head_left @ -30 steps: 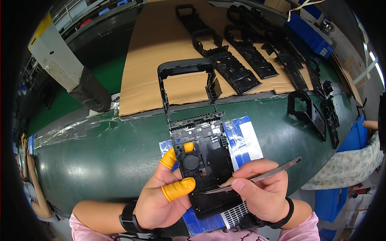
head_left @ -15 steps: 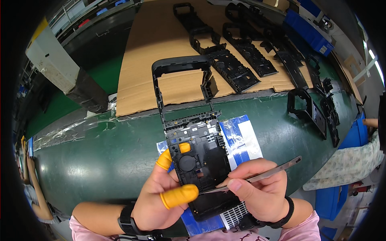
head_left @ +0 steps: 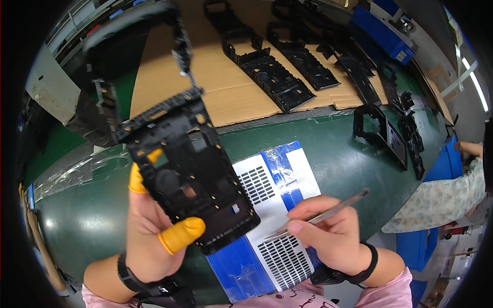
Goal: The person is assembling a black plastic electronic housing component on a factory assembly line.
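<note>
My left hand [head_left: 152, 226], with yellow finger cots on its thumb and a finger, grips a black plastic housing [head_left: 190, 169] by its left and lower edge. The housing is raised and tilted left, its open frame end pointing away from me and blurred. In my right hand [head_left: 334, 233] a pair of metal tweezers [head_left: 336, 206] is pinched between thumb and fingers. The tweezer tips hover at or over a white sticker sheet [head_left: 264, 226] with rows of small black pads; contact cannot be made out. Blue film [head_left: 239, 274] borders the sheet.
Several black housings [head_left: 272, 77] lie on brown cardboard [head_left: 159, 87] at the back. More black parts [head_left: 385, 133] rest on the green table [head_left: 77, 200] at right. A blue bin [head_left: 382, 36] stands far right. Another person's arm [head_left: 470, 149] shows at the right edge.
My left hand has carried the housing up and left, tilting it away from the tweezers and uncovering the sticker sheet. My right hand still holds the tweezers, their tips now over the sheet.
</note>
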Available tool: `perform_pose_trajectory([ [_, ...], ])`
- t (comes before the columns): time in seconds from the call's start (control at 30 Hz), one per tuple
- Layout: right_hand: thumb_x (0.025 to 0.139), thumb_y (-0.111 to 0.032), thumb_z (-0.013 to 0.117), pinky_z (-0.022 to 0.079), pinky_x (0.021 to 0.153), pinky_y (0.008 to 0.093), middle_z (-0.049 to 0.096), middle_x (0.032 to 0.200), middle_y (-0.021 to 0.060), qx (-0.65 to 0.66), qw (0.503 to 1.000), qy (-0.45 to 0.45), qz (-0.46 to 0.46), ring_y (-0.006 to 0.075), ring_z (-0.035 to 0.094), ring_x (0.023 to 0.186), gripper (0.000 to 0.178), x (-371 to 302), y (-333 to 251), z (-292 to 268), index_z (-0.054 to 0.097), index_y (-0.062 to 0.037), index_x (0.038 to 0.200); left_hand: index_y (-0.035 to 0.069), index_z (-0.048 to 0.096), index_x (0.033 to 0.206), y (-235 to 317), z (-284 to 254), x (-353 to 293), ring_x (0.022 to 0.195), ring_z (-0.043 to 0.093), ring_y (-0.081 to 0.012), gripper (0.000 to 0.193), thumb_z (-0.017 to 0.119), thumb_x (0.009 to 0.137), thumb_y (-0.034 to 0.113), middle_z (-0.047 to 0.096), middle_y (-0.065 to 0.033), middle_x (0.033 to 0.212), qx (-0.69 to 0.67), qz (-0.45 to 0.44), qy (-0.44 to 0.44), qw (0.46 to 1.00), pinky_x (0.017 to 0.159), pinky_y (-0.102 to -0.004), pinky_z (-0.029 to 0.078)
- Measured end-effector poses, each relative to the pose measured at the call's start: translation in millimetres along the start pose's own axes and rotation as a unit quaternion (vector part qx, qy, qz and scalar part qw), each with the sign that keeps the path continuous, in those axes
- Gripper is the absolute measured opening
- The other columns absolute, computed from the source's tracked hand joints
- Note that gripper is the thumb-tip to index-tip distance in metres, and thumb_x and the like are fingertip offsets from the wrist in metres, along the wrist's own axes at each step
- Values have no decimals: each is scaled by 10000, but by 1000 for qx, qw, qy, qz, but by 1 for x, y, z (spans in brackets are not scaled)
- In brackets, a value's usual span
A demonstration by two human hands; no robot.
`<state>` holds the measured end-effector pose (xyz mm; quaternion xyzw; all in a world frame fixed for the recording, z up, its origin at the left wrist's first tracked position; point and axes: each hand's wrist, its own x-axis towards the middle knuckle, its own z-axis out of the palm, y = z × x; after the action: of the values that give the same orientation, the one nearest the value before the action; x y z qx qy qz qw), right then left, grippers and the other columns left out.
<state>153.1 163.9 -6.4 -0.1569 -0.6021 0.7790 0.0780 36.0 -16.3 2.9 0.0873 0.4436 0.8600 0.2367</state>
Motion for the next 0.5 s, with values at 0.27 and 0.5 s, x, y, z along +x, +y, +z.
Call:
perform_pose_trajectory([
  [0.27, 791, 26, 561, 342, 476, 145, 567, 757, 4, -68, 997, -23, 16, -8, 464, 587, 102, 1, 10, 0, 571, 21, 892, 132, 258, 1264, 10, -6, 4, 947, 483, -180, 666, 604, 711, -1, 436, -79, 1162, -25, -37, 53, 998, 851, -357, 433],
  [0.5, 789, 25, 562, 323, 467, 142, 581, 744, 10, -90, 995, -29, 10, -5, 450, 563, 102, 0, 11, -3, 577, 18, 890, 145, 286, 1263, 8, -9, 5, 1048, 485, -212, 419, 434, 878, 216, 455, -68, 1179, -48, -27, 12, 998, 895, -429, 412],
])
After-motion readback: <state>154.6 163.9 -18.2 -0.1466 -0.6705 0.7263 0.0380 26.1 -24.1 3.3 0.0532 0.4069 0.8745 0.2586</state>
